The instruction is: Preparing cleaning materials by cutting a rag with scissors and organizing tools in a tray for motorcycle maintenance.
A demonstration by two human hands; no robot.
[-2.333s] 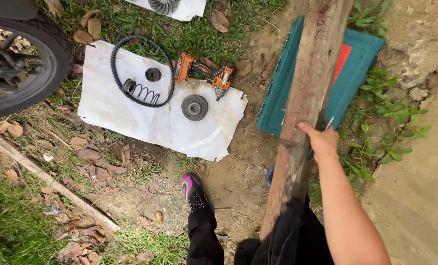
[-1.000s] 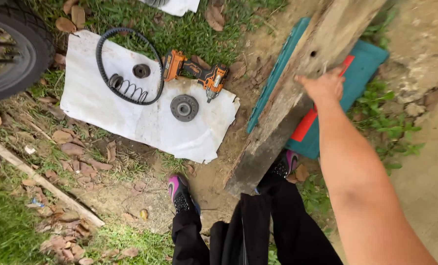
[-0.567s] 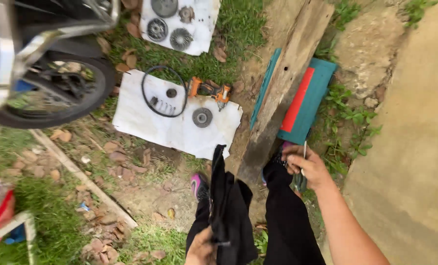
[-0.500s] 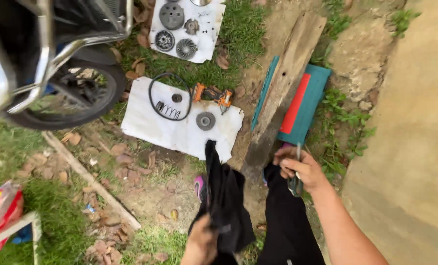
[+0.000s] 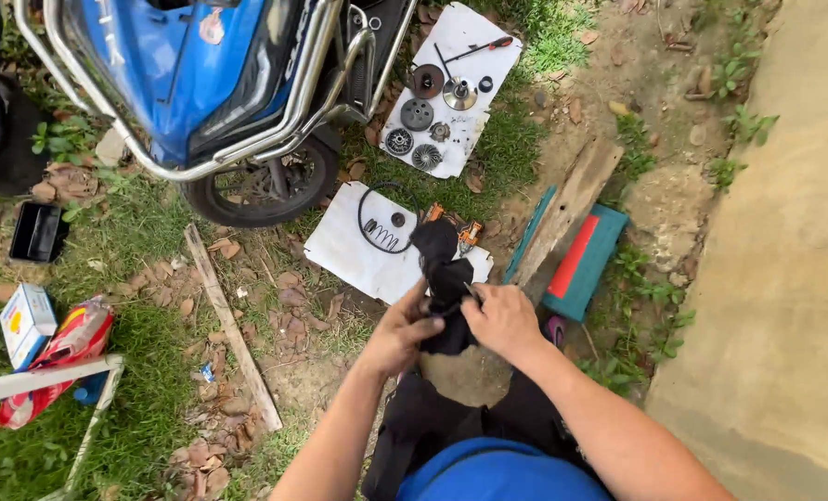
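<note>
Both hands grip the black rag (image 5: 444,278); left hand (image 5: 403,332) bunches it low, right hand (image 5: 502,318) pinches beside; looks soft, light, floppy; best gathered mid-cloth.

Outdoor repair spot: blue scooter (image 5: 200,83), dismantled parts (image 5: 423,116) on white sheets (image 5: 349,255), grass, dirt.

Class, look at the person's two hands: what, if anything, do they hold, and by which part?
Both the left hand and the right hand grip a black cloth at its lower end; the rest stands up above them.
</note>
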